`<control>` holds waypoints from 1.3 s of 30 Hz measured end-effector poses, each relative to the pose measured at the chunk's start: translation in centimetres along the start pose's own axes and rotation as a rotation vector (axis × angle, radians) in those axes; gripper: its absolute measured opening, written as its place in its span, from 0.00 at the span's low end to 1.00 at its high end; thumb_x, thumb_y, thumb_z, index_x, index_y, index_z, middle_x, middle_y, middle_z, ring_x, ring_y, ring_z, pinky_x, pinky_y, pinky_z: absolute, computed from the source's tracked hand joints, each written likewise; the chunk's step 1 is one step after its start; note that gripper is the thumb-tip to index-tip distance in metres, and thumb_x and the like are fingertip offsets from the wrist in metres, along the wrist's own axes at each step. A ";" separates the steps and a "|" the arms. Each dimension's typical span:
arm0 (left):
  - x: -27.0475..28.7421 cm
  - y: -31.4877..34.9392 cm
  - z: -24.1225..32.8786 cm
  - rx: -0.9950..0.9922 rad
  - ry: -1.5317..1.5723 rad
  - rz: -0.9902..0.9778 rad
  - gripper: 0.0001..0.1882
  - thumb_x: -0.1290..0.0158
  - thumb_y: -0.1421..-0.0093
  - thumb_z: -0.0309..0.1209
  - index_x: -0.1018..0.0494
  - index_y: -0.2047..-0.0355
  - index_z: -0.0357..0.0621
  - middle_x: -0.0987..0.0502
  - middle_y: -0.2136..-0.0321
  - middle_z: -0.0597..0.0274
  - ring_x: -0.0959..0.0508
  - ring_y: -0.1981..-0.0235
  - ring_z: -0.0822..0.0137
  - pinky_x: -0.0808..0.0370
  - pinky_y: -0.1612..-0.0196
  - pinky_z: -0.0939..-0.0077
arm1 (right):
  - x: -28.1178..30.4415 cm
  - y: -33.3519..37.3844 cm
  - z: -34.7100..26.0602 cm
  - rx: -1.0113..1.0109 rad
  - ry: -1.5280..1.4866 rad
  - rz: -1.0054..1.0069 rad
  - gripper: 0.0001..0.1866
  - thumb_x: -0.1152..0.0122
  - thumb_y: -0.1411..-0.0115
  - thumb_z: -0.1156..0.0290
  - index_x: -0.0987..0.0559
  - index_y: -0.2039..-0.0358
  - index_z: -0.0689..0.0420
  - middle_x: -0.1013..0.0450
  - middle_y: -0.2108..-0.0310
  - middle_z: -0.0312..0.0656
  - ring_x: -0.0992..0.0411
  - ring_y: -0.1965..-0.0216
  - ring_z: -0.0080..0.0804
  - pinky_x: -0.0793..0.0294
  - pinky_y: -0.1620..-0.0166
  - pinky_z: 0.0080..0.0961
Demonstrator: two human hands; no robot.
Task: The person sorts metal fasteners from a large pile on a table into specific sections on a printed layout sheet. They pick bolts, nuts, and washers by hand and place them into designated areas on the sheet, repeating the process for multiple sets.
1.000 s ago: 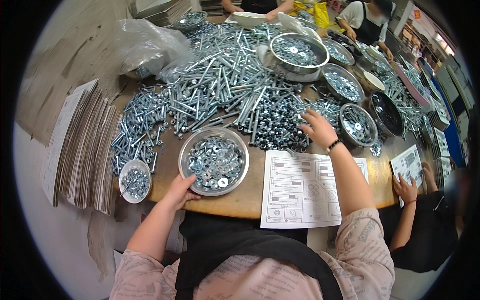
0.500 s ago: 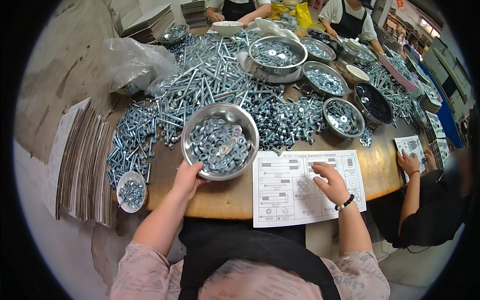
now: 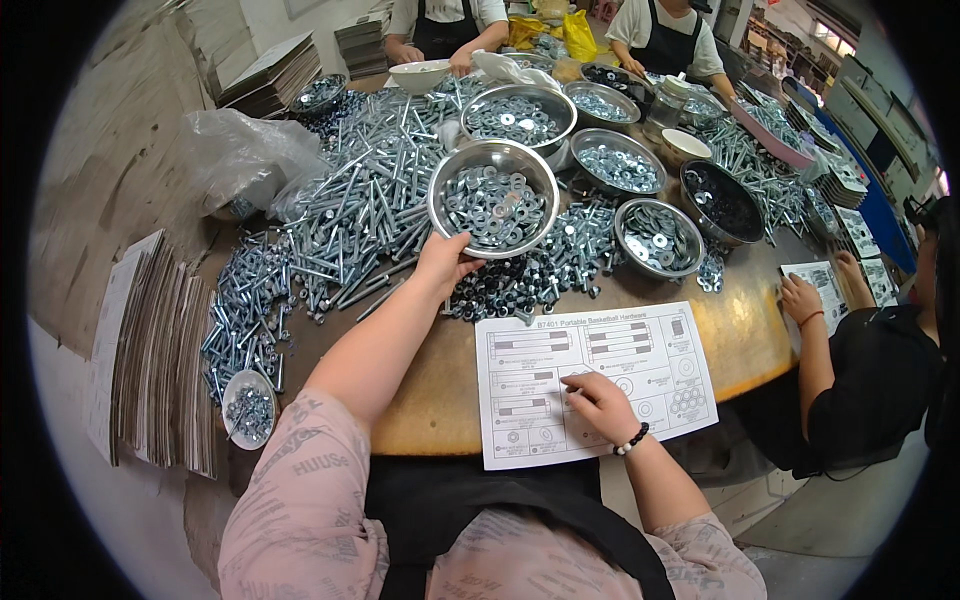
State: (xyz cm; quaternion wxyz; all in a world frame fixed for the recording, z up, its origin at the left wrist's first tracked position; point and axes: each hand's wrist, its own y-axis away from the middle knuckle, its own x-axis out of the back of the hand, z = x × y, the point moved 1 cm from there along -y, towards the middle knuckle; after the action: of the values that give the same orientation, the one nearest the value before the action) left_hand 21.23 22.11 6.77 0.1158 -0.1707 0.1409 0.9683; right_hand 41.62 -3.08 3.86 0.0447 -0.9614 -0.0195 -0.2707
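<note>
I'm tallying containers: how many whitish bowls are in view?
3: one whitish bowl at lower left, one before the leftmost co-worker, and one at right, just beyond the dark-filled bowl. Others may be hidden.

Headed sheet [image 3: 650, 385] (black print), lettered sleeve [image 3: 310, 470]

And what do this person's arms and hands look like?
The left hand and right hand are bare. The right one wears a beaded bracelet, black and pale. The short sleeves are pale pink with grey printed lettering, leaving the forearms uncovered.
</note>
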 end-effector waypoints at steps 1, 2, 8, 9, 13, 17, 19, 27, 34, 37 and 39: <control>-0.2 -1.1 -0.5 0.003 0.016 -0.025 0.15 0.57 0.41 0.25 0.39 0.53 0.43 0.27 0.63 0.57 0.24 0.68 0.66 0.21 0.71 0.73 | -0.2 0.1 0.3 0.020 -0.012 0.001 0.13 0.44 0.47 0.70 0.24 0.60 0.58 0.29 0.70 0.43 0.30 0.69 0.33 0.31 0.65 0.24; -0.3 -2.0 -1.2 0.009 0.033 0.013 0.15 0.58 0.41 0.24 0.39 0.53 0.44 0.27 0.63 0.56 0.24 0.68 0.65 0.21 0.71 0.72 | -0.4 0.2 0.3 -0.019 -0.023 -0.027 0.13 0.44 0.46 0.70 0.24 0.60 0.58 0.29 0.70 0.43 0.30 0.69 0.34 0.31 0.64 0.25; -1.4 -3.3 -2.3 0.039 -0.053 0.023 0.16 0.57 0.40 0.25 0.41 0.51 0.45 0.29 0.60 0.56 0.25 0.66 0.65 0.21 0.69 0.71 | -0.8 0.7 1.1 -0.020 0.019 -0.022 0.13 0.44 0.47 0.69 0.24 0.61 0.57 0.28 0.69 0.42 0.29 0.67 0.35 0.30 0.63 0.26; -1.5 -3.5 -2.1 0.047 -0.088 0.013 0.17 0.57 0.40 0.25 0.42 0.51 0.44 0.30 0.59 0.55 0.25 0.65 0.64 0.21 0.69 0.71 | -0.8 0.6 1.4 -0.013 0.006 -0.009 0.13 0.43 0.47 0.69 0.24 0.61 0.56 0.28 0.68 0.42 0.29 0.67 0.35 0.30 0.63 0.26; -1.0 -4.0 -1.9 0.079 -0.121 0.038 0.16 0.56 0.40 0.25 0.41 0.52 0.42 0.29 0.61 0.56 0.24 0.66 0.64 0.21 0.68 0.70 | -0.8 0.2 1.8 -0.032 -0.009 -0.011 0.13 0.43 0.47 0.68 0.24 0.60 0.56 0.28 0.68 0.41 0.29 0.67 0.35 0.29 0.63 0.25; -0.5 -3.7 -0.8 0.120 -0.147 0.000 0.15 0.55 0.40 0.26 0.41 0.53 0.42 0.28 0.62 0.56 0.23 0.67 0.64 0.20 0.67 0.72 | -0.7 0.2 1.5 -0.012 -0.030 -0.007 0.13 0.44 0.47 0.70 0.24 0.60 0.57 0.28 0.68 0.42 0.29 0.67 0.35 0.29 0.63 0.25; -0.4 -2.0 0.6 0.064 -0.208 0.024 0.23 0.55 0.40 0.29 0.45 0.46 0.41 0.29 0.59 0.56 0.24 0.66 0.64 0.23 0.64 0.73 | 0.5 0.4 0.9 0.012 0.003 0.074 0.13 0.43 0.48 0.72 0.24 0.61 0.58 0.28 0.68 0.43 0.29 0.67 0.35 0.29 0.63 0.26; 5.7 11.7 -3.3 -0.002 -0.821 -0.160 0.32 0.50 0.44 0.30 0.48 0.42 0.35 0.30 0.56 0.53 0.27 0.62 0.69 0.28 0.59 0.76 | 12.5 2.6 9.8 -0.278 0.598 0.657 0.19 0.46 0.46 0.72 0.29 0.54 0.62 0.31 0.57 0.50 0.36 0.51 0.45 0.38 0.48 0.32; 3.2 19.2 -6.4 0.382 -0.131 -0.298 0.33 0.55 0.40 0.28 0.56 0.39 0.34 0.40 0.44 0.48 0.38 0.44 0.64 0.38 0.46 0.74 | 13.6 4.6 13.5 -0.449 0.196 0.517 0.21 0.48 0.44 0.69 0.31 0.50 0.65 0.30 0.56 0.52 0.32 0.54 0.42 0.34 0.51 0.30; 4.6 19.6 -7.1 0.390 -0.165 -0.274 0.32 0.55 0.40 0.27 0.56 0.39 0.34 0.39 0.45 0.49 0.37 0.45 0.64 0.38 0.46 0.74 | 12.8 4.8 11.8 -0.480 0.229 0.467 0.21 0.48 0.44 0.69 0.31 0.51 0.64 0.29 0.57 0.52 0.31 0.54 0.42 0.34 0.52 0.29; 5.5 20.1 -6.2 0.383 -0.211 -0.255 0.31 0.54 0.41 0.28 0.53 0.39 0.34 0.36 0.49 0.50 0.35 0.48 0.65 0.36 0.48 0.75 | 11.6 5.2 9.5 -0.535 0.193 0.441 0.20 0.48 0.43 0.68 0.30 0.51 0.63 0.29 0.56 0.52 0.31 0.53 0.42 0.34 0.51 0.29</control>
State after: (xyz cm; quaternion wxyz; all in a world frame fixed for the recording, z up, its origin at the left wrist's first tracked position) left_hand 12.58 2.40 3.87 0.2812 -0.0599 0.2864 0.9139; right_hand 56.77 -7.15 1.43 -0.1495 -0.8902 0.2643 -0.3396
